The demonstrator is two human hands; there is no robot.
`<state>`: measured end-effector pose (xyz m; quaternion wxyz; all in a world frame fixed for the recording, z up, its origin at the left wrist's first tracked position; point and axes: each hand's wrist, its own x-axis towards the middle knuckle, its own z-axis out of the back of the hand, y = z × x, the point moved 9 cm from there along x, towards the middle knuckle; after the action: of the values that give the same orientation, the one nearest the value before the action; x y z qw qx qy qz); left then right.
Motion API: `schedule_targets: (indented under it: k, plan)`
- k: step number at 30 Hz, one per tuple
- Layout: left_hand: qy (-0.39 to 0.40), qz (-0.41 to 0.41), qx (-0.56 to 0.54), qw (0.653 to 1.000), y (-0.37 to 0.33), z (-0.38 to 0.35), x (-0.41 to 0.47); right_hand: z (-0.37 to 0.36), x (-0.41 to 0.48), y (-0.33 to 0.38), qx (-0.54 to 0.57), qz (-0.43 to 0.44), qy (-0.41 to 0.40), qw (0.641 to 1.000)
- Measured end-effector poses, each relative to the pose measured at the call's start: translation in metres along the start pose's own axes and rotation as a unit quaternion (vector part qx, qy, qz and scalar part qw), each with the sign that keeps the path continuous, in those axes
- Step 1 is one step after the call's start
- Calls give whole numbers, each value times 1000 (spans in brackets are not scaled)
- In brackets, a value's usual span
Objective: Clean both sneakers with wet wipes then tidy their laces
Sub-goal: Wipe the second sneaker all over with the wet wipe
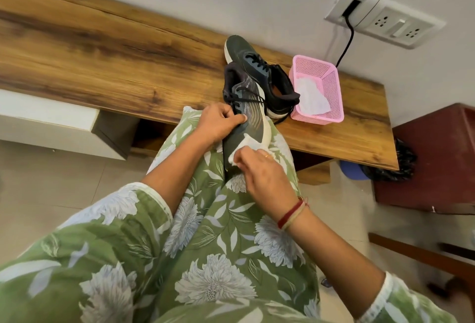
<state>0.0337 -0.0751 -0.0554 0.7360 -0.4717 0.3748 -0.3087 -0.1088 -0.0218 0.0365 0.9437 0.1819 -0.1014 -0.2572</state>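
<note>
A dark grey sneaker (244, 106) with a white sole and loose black laces rests on my lap, toe toward me. My left hand (218, 122) grips its side near the laces. My right hand (262, 173) pinches a white wet wipe (246, 146) pressed against the toe area. The second dark sneaker (257, 65) lies on the wooden bench (102, 60) behind the first, with its toe pointing away from me.
A pink mesh basket (326, 91) holding a crumpled white wipe (312, 97) stands on the bench right of the sneakers. A wall socket panel (385, 21) with a black cable is above it. A dark red cabinet (437, 158) stands at the right.
</note>
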Motion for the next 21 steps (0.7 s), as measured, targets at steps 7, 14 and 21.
schedule_targets:
  k: [7,14,21]
  plan:
    - [4,-9,7,1000,-3,2,-1,11,27,-42,26,-83,-42,995]
    - [11,-14,17,1000,-4,0,-1,2,12,-16,35,-19,-5,999]
    - [24,2,15,1000,-2,0,-2,11,29,-45,25,-86,-50,995]
